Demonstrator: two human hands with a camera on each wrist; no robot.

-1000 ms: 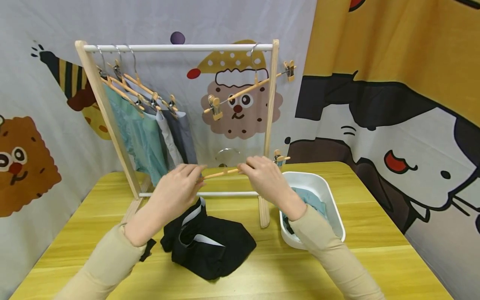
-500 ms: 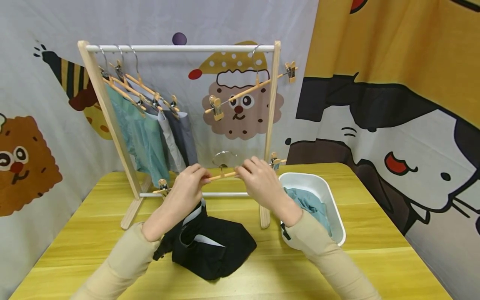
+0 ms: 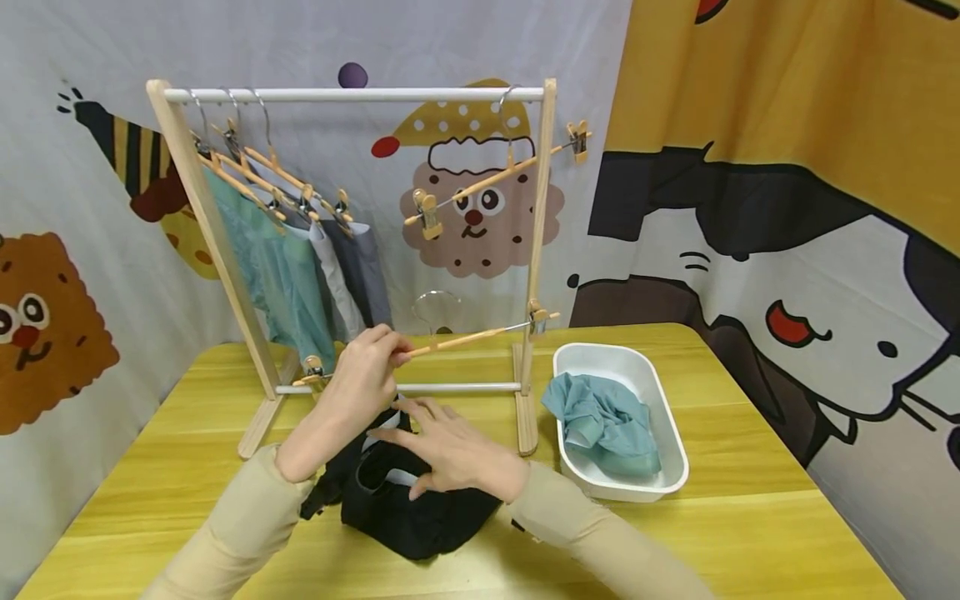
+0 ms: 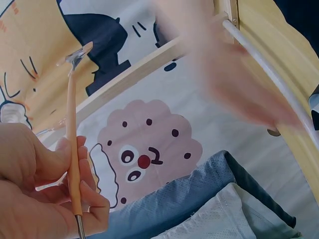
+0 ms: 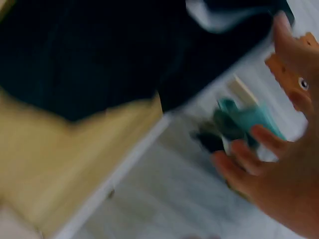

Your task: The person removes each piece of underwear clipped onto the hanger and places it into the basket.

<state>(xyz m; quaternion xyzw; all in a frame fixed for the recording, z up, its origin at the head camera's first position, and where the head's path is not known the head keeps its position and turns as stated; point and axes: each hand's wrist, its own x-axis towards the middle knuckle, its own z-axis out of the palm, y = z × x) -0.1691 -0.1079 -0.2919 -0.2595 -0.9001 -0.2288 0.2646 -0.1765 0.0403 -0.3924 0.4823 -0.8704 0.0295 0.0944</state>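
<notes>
My left hand [image 3: 363, 372] grips the bar of a wooden clip hanger [image 3: 468, 337], held tilted above the table; the left wrist view shows fingers and thumb round the bar. Metal clips with wooden grips sit at both hanger ends. Below it lies a crumpled black garment [image 3: 427, 525] with white strips at its opening. Over that garment hovers my right hand [image 3: 457, 450], its fingers spread and holding nothing. In the right wrist view the right hand [image 5: 279, 159] is beside the dark cloth [image 5: 124, 55], slightly blurred; whether it touches the cloth I cannot tell.
A wooden rack with a white rail [image 3: 360, 95] stands behind the hands. Several clothes [image 3: 292, 275] hang at its left on clip hangers, and a bare clip hanger [image 3: 487, 179] at its right. A white tub [image 3: 671, 442] with teal cloth [image 3: 611, 425] stands on the right.
My right hand has let go of the hanger bar and moved down and left over the black garment. The left hand keeps the hanger, which has come slightly left since the earliest frame.
</notes>
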